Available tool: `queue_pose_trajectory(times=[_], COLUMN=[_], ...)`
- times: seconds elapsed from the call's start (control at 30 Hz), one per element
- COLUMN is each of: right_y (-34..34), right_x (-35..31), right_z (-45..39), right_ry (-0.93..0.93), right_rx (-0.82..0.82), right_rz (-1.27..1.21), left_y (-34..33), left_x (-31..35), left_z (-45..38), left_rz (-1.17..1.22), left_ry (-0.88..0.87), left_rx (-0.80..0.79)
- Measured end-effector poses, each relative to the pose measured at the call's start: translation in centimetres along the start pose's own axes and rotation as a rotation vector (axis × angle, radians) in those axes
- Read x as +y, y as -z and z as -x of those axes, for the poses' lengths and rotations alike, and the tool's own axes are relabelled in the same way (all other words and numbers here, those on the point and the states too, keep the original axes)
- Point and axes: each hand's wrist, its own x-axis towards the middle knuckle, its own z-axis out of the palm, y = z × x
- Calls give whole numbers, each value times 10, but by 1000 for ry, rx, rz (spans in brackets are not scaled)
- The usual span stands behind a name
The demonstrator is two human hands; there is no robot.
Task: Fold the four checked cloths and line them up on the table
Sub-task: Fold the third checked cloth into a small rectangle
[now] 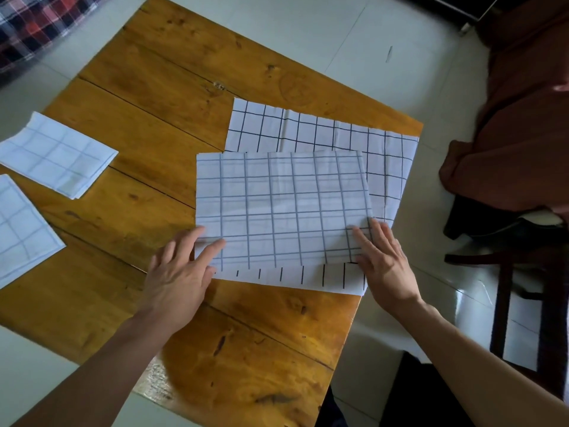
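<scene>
Flat left hand (177, 272) and right hand (383, 263) press the half-folded third cloth (280, 208); another fold likely follows.

A wooden table (172, 97) of honey-coloured planks with dark knots fills most of the view, standing on a pale tiled floor (354, 35). Beyond the table's far left corner lies a red, black and white plaid fabric (34, 23). Past the table's right edge, a reddish-brown cloth (520, 118) drapes over dark wooden furniture (523, 272), its exact form unclear.
</scene>
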Motion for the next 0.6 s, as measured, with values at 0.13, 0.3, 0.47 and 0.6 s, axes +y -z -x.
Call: queue_pose_trajectory(times=[0.13, 0.3, 0.47, 0.6], right_y=[6, 13, 6, -7], right_x=[3, -23, -69, -84], right_z=[1, -2, 0, -2], right_ry=[-30, 8, 135, 133], right_rx=[-1, 66, -39, -108], right_rz=[28, 113, 19, -7], left_y=[3, 7, 12, 18], left_x=[-3, -7, -5, -4], left_z=[0, -1, -4, -8], left_rz=[1, -42, -50, -69], left_ry=[-23, -50, -92, -156], left_rx=[-14, -59, -74, -97])
